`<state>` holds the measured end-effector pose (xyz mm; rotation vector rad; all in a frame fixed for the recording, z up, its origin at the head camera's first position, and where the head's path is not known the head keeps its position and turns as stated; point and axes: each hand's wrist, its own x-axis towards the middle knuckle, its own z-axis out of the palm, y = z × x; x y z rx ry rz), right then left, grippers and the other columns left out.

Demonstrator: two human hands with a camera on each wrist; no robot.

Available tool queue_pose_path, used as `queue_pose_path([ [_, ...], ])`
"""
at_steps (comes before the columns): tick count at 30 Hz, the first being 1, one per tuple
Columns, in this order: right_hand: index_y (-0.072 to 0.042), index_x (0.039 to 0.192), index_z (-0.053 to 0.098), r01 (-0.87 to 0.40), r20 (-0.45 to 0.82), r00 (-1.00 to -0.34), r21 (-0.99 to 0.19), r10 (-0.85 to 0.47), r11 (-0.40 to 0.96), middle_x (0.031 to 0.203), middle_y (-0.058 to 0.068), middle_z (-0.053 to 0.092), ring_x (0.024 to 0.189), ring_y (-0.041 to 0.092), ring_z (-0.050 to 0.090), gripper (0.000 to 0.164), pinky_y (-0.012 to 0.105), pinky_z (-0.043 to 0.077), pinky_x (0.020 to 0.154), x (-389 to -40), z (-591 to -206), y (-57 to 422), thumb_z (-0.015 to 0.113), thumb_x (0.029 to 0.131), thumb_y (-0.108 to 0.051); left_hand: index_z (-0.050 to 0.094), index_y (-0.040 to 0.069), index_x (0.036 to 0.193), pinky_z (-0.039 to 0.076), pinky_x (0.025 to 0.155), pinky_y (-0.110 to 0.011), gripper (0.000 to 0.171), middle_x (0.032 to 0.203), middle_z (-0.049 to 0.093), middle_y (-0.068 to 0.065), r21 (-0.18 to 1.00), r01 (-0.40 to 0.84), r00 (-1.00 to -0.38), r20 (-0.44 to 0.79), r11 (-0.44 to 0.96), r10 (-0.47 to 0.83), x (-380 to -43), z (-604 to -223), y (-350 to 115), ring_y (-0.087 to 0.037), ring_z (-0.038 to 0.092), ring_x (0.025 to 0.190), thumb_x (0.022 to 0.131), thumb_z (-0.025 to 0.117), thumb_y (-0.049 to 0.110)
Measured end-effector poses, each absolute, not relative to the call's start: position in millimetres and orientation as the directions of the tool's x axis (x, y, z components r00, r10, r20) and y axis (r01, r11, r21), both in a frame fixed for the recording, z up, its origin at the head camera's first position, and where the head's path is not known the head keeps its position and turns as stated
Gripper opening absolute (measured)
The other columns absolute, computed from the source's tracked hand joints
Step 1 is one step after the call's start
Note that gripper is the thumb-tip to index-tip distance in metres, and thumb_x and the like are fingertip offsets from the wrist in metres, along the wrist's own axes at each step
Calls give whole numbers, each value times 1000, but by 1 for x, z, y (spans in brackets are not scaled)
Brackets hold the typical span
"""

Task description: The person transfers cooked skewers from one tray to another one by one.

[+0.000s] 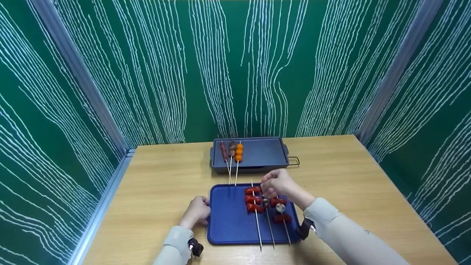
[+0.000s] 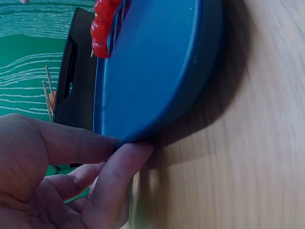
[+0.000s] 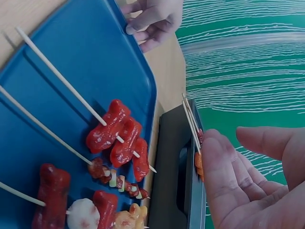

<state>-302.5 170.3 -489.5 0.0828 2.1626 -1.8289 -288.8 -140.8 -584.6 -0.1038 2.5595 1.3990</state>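
Note:
My left hand (image 1: 197,211) pinches the left rim of a blue tray (image 1: 226,217) between thumb and fingers, close up in the left wrist view. Three skewers lie on the tray's right half. One carries red sausages (image 3: 108,126), the middle one small browned meat and green pieces (image 3: 112,178), and the third red sausages with a white round slice (image 3: 83,214). Over the tray's far edge hovers my right hand (image 1: 279,183), hiding the tip of the middle skewer in the head view. Its thumb and fingers are apart with nothing between them in the right wrist view.
Behind the tray stands a dark grill pan (image 1: 261,152) with a wire handle (image 1: 294,161) at its right. Three skewers lie on its left side, one with orange balls (image 1: 239,152), their sticks overhanging the front. Green walls with white lines (image 1: 209,73) surround the wooden table (image 1: 154,184).

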Motion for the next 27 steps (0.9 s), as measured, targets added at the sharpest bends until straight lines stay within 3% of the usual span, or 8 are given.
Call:
queue_pose_path([
  [7,9,105,63,241,-263,-957,-955,-118,175,77,10,71,57,13,65,14,23,61,51,-312,-483,168,66,91,11,63,2,94,62,46,-32,22,85,58,-6,821,-175,-971,-234,543,40,-290,-585,-141,-20,67,61,83,46,-8],
  [13,12,112,63,239,-253,-963,-961,-96,139,81,10,71,60,15,68,21,26,65,57,-321,-478,164,67,93,9,65,-3,100,64,48,-34,28,86,61,-8,825,-170,-973,-228,539,42,-290,-585,-140,-21,68,61,83,44,-8],
  [20,9,110,63,252,-262,-962,-959,-72,128,78,9,67,58,13,63,18,22,60,54,-333,-479,160,68,92,11,65,-6,105,65,48,-35,29,91,62,-12,826,-171,-973,-228,537,41,-289,-584,-141,-23,69,62,84,45,-9],
  [27,6,109,64,253,-261,-963,-960,-64,118,81,9,70,62,15,67,16,27,65,59,-344,-480,155,69,93,7,65,-7,110,65,49,-35,32,94,64,-14,824,-180,-970,-239,537,41,-290,-584,-142,-23,70,62,85,46,-9],
])
